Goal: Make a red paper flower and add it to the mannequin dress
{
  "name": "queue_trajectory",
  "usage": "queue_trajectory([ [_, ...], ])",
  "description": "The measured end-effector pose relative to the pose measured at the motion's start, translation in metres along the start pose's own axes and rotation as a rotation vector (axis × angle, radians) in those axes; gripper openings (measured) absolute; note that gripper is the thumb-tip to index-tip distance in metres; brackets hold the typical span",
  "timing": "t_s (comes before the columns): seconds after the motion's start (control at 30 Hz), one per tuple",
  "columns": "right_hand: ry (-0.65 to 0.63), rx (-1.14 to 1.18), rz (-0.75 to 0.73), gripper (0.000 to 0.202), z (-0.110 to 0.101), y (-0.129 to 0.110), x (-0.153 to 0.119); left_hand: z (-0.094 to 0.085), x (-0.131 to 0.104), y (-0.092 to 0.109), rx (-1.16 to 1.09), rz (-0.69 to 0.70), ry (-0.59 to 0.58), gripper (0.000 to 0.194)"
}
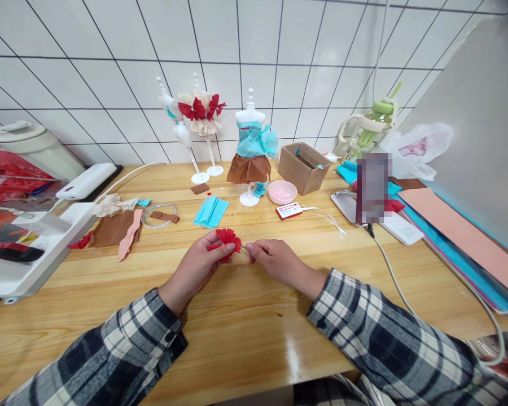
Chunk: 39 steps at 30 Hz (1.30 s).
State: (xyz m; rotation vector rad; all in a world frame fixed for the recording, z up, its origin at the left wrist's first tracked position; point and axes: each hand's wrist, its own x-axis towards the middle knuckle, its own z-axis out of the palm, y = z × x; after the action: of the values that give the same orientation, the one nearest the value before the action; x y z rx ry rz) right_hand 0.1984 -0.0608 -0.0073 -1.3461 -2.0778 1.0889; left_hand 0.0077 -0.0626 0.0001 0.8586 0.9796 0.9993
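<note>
Over the middle of the table, my left hand [201, 259] pinches a red fringed paper piece [227, 239], gathered into a fan or flower shape. Just to its right, my right hand [275, 258] is closed, thumb against fingers, on a thin, light strand or stick that reaches to the red piece; its kind is too small to tell. Beyond the hands lie folded turquoise crepe paper [211, 212] and a red-and-white small box [288, 211]. A small dress form [250, 141] wears a turquoise top and a brown skirt.
Two more white dress forms [203, 127] stand by the tiled wall. A pink bowl [282, 193] and cardboard box [305, 168] sit right of centre. Left are paper scraps [114, 228], a tape roll [154, 215] and a power strip [42, 248]; right, a phone [372, 186], cable and paper sheets [461, 231].
</note>
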Motion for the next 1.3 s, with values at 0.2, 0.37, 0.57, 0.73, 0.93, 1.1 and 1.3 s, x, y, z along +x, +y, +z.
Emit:
queue_trajectory([
  [0.2, -0.021, -0.033, -0.002, 0.050, 0.0000, 0.0003, 0.0009, 0.0016, -0.0016, 0.0016, 0.016, 0.001, 0.012, 0.023],
  [0.37, -0.032, -0.044, -0.014, 0.050, 0.0010, 0.0025, 0.0017, 0.0014, -0.0012, 0.0015, 0.019, 0.003, 0.017, 0.023],
  [0.57, -0.035, -0.044, -0.007, 0.048, 0.0004, 0.0026, 0.0022, 0.0004, 0.0000, -0.0001, 0.025, -0.006, 0.021, 0.024],
  [0.73, -0.039, -0.049, -0.005, 0.049, 0.0002, 0.0007, 0.0019, 0.0021, -0.0019, 0.0017, 0.015, 0.000, 0.028, 0.024],
  [0.93, -0.036, -0.029, 0.009, 0.049, -0.0017, -0.0009, 0.0017, 0.0029, -0.0021, 0.0038, 0.009, -0.006, 0.042, 0.023],
  [1.1, -0.042, -0.002, 0.014, 0.049, -0.0029, -0.0019, 0.0012, 0.0023, -0.0015, 0.0032, 0.007, -0.003, 0.025, 0.022],
  [1.3, -0.056, 0.002, -0.002, 0.050, -0.0022, -0.0009, 0.0007, 0.0021, -0.0016, 0.0033, 0.027, -0.019, 0.019, 0.024],
])
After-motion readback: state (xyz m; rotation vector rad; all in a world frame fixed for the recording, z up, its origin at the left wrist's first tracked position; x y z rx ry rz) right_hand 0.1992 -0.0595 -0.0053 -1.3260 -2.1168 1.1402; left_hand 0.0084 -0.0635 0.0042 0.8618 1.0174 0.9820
